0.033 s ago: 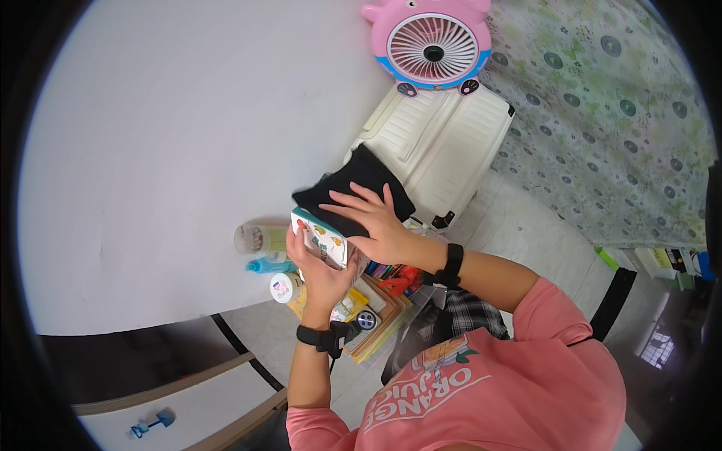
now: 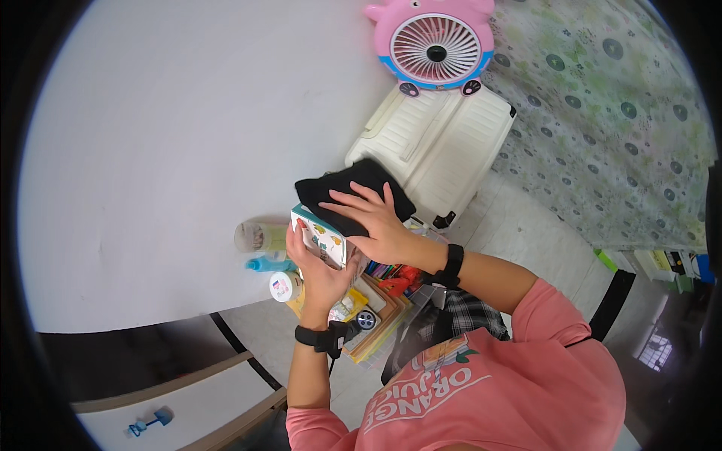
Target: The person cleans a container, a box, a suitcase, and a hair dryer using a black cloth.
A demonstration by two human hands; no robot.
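Note:
My left hand [image 2: 319,279] is closed around a small white box [image 2: 322,239] with a teal edge and little coloured pictures. A folded black cloth [image 2: 322,189] lies over the far side of the box. My right hand [image 2: 381,223] rests on this cloth with its fingers spread and flat, the thumb near the box's edge. The cloth hides part of the box. Close to my left hand stand a white-lidded jar [image 2: 285,286], a light-blue bottle [image 2: 269,264] and a clear container [image 2: 259,237] lying beside the white surface.
A cream suitcase [image 2: 459,154] stands beyond my hands, with a pink fan [image 2: 435,49] on it. Below my hands are stacked papers [image 2: 385,319], a red item [image 2: 404,283] and pens. A patterned curtain [image 2: 594,98] hangs at the right; a drawer front [image 2: 195,406] is lower left.
The far corner of the black cloth has sunk and lies flatter toward the box. Both hands keep their places.

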